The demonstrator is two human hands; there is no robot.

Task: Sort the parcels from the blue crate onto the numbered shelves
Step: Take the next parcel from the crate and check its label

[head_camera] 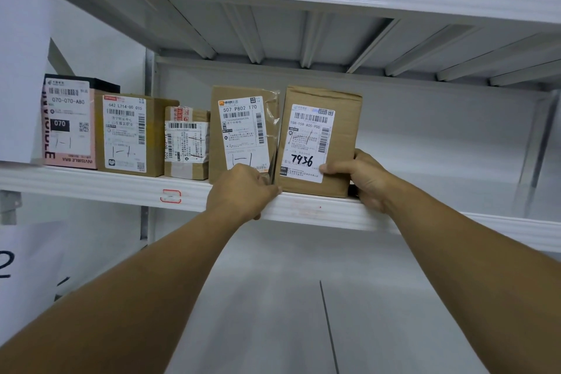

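Right hand [364, 179] grips the parcel [344, 121] at its right edge; left hand [239, 188] pinches its lower-left corner.

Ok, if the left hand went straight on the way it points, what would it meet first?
Probably the 507 parcel: the left hand is at its lower right corner, beside the 7936 parcel that the right hand grips. Depth is unclear; it might slip between them.

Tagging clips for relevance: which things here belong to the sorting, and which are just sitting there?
In the job: parcel marked 7936, held by left hand and right hand; the shelf under it.
Just there: pink box, 642 box, small taped box, 507 parcel, already shelved; paper sheet at left.
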